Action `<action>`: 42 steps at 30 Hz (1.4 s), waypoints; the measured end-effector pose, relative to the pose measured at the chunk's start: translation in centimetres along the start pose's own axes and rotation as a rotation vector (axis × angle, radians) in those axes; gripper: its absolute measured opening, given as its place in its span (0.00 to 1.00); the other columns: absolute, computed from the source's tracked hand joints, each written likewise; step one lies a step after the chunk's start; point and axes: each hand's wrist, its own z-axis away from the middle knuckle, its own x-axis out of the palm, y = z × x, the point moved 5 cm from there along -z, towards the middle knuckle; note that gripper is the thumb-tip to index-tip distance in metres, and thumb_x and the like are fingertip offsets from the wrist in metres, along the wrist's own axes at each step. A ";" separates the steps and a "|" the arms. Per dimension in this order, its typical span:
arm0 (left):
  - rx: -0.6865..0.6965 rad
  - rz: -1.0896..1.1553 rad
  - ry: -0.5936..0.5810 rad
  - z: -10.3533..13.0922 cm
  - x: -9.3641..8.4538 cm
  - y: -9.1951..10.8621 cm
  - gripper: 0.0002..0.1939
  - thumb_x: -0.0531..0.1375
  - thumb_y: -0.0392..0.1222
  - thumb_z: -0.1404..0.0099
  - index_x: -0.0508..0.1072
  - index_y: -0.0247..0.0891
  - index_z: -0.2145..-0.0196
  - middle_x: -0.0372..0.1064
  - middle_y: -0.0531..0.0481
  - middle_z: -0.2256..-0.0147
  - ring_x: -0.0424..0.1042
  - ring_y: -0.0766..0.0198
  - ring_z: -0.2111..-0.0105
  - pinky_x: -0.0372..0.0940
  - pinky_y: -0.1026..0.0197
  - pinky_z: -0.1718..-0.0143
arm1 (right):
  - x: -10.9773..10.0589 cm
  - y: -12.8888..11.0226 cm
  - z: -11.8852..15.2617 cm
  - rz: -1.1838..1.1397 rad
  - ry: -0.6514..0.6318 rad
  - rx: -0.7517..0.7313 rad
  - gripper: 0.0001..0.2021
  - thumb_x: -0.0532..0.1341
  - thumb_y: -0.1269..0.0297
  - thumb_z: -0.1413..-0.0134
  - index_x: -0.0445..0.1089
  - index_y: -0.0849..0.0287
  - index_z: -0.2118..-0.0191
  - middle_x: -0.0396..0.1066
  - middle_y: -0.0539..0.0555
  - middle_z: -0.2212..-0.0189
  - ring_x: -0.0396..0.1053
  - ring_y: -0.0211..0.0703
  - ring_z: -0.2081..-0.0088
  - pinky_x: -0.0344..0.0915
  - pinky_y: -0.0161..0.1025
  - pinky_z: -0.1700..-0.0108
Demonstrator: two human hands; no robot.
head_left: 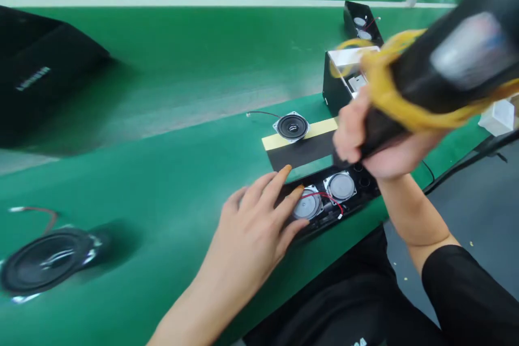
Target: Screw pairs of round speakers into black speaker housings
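"So, where do we have our hands?"

"Our left hand (pixel 253 227) lies spread over one end of the black speaker housing (pixel 363 194), fingertips on or just above it; we cannot tell how hard it presses. Our right hand (pixel 389 140) is clenched around a dark handheld tool (pixel 458 59), with something yellow (pixel 387 89), blurred, looped about it."

"And the housing itself?"

"It lies on the green desk (pixel 194 184), reaching from under our left fingers to below our right hand. Two round silver drivers (pixel 341 187) sit in it, and a thin red wire (pixel 324 194) crosses beside our left fingertips."

"How do we expect it to handle?"

"Stiff and fairly light, we'd say, and its smooth shell may slide, so we do best holding it by the rim or the ends. The wire looks delicate; we keep our fingers off it."

"The tool?"

"Probably weightier and rigid; the fist around its body seems the right hold."

"And the loose speaker (pixel 292 127) beyond our left fingertips?"

"Its cone looks fragile, so we'd take it by the metal frame."
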 end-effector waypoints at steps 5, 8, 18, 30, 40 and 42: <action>0.024 0.021 0.020 1.6 0.0 1.1 0.21 0.54 0.45 0.20 0.79 0.41 0.38 0.64 0.29 0.27 0.67 0.26 0.30 0.68 0.23 0.39 | -7.0 -4.5 -1.7 0.123 0.393 -0.274 0.40 0.57 0.14 0.47 0.64 0.51 0.79 0.57 0.47 0.83 0.58 0.36 0.84 0.55 0.38 0.83; -0.025 0.084 0.051 2.7 0.7 0.9 0.23 0.58 0.46 0.22 0.76 0.45 0.33 0.56 0.32 0.23 0.60 0.24 0.26 0.65 0.22 0.35 | -9.8 -3.1 -2.1 0.125 0.508 -0.329 0.39 0.51 0.17 0.40 0.63 0.49 0.79 0.55 0.48 0.81 0.56 0.38 0.84 0.51 0.41 0.84; -0.042 0.197 0.093 3.5 2.0 0.1 0.31 0.64 0.40 0.27 0.69 0.52 0.28 0.49 0.36 0.20 0.57 0.25 0.24 0.70 0.23 0.34 | -11.1 -0.7 -0.5 0.216 0.631 -0.369 0.42 0.44 0.14 0.41 0.62 0.53 0.76 0.55 0.46 0.83 0.54 0.36 0.86 0.49 0.35 0.85; -0.061 0.223 0.086 3.9 2.1 -0.1 0.36 0.67 0.38 0.29 0.67 0.59 0.27 0.45 0.42 0.18 0.55 0.27 0.23 0.68 0.22 0.31 | -10.4 -1.0 -0.4 0.174 0.514 -0.403 0.37 0.49 0.25 0.34 0.60 0.55 0.78 0.53 0.45 0.84 0.53 0.33 0.88 0.49 0.31 0.85; -0.041 0.203 0.068 3.9 2.2 0.0 0.35 0.64 0.38 0.26 0.64 0.57 0.26 0.43 0.40 0.18 0.50 0.27 0.21 0.68 0.22 0.32 | -10.6 -0.5 -1.7 0.166 0.580 -0.311 0.42 0.45 0.15 0.42 0.61 0.53 0.77 0.54 0.47 0.83 0.53 0.35 0.86 0.50 0.34 0.85; -0.047 0.202 0.069 3.9 2.1 0.1 0.35 0.63 0.38 0.25 0.63 0.59 0.26 0.43 0.41 0.18 0.50 0.28 0.21 0.67 0.22 0.31 | -10.6 0.0 -1.6 0.152 0.566 -0.289 0.40 0.50 0.16 0.42 0.62 0.53 0.77 0.54 0.47 0.83 0.53 0.35 0.86 0.50 0.34 0.84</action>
